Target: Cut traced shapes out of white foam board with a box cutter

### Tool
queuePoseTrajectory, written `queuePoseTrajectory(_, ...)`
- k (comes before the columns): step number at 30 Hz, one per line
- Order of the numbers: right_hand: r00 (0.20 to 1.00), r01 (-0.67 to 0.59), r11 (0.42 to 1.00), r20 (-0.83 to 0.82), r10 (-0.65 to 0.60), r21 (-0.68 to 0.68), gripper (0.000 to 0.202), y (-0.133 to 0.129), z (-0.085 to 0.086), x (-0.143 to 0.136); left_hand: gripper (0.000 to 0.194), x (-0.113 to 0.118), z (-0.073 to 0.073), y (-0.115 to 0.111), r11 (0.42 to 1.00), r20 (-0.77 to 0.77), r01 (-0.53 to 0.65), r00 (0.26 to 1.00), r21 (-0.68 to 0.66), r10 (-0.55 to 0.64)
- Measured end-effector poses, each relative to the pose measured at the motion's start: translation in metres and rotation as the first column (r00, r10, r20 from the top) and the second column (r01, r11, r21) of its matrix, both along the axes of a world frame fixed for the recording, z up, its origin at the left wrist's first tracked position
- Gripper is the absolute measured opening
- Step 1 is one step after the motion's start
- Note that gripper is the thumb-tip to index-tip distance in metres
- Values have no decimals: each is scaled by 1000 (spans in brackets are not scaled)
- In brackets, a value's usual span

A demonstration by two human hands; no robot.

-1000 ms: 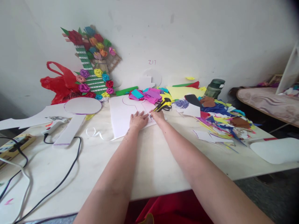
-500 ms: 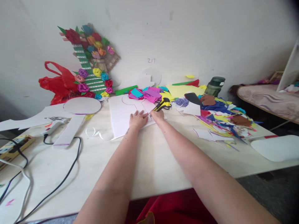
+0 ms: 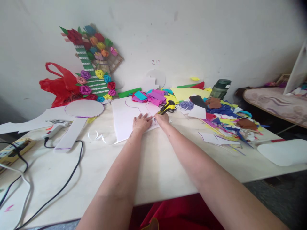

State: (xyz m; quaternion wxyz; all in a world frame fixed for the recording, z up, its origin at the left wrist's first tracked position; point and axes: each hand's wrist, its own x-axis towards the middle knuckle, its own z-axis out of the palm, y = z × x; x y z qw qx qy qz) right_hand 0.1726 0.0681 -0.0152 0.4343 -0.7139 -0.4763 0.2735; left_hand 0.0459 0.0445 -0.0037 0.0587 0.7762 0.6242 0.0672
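Observation:
A white board [image 3: 124, 123] with purple outlines drawn on it lies on the table in front of me. My left hand [image 3: 142, 123] rests on it, palm down with the fingers stretched out. To its right, my right hand [image 3: 162, 119] is closed around a yellow and black utility knife [image 3: 166, 107], low over the board beside a drawn line. The knife's body rises past the fingers towards the upper right; I cannot make out its blade. Colourful paper pieces [image 3: 155, 95] lie across the board's far edge.
At left are a round white cutout with a strip [image 3: 83, 108], a glue gun [image 3: 56, 127], a power strip [image 3: 18, 148] and a black cable [image 3: 69, 179]. Heaped scraps [image 3: 230, 118], a phone [image 3: 198, 101] and a dark green bottle [image 3: 220, 89] stand right. A flower-decorated piece [image 3: 94, 86] leans against the wall.
Almost nothing differs. Both hands keep their places on the board, and the right hand still grips the knife; any shift is too slight to make out.

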Motion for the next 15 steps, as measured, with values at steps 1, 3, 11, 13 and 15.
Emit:
queuePoseTrajectory(1, 1000, 2, 1000, 4, -2, 1, 12, -1, 0, 0, 46, 0, 0, 0, 1000, -1, 3, 1000, 2, -3)
queuePoseTrajectory(3, 1000, 7, 1000, 11, -7, 2, 13, -2, 1, 0, 46, 0, 1, -1, 1000, -4, 2, 1000, 0, -2)
queuePoseTrajectory(11, 1000, 12, 1000, 1, -12, 4, 13, -5, 2, -1, 46, 0, 1, -1, 1000, -5, 2, 1000, -5, -2)
queuePoseTrajectory(13, 1000, 16, 1000, 7, -16, 17, 13, -5, 2, 0, 47, 0, 0, 0, 1000, -1, 6, 1000, -6, -6)
queuePoseTrajectory(15, 1000, 25, 999, 17, -26, 20, 14, -4, 1, 0, 47, -1, 0, 0, 1000, 1, 6, 1000, -7, -6)
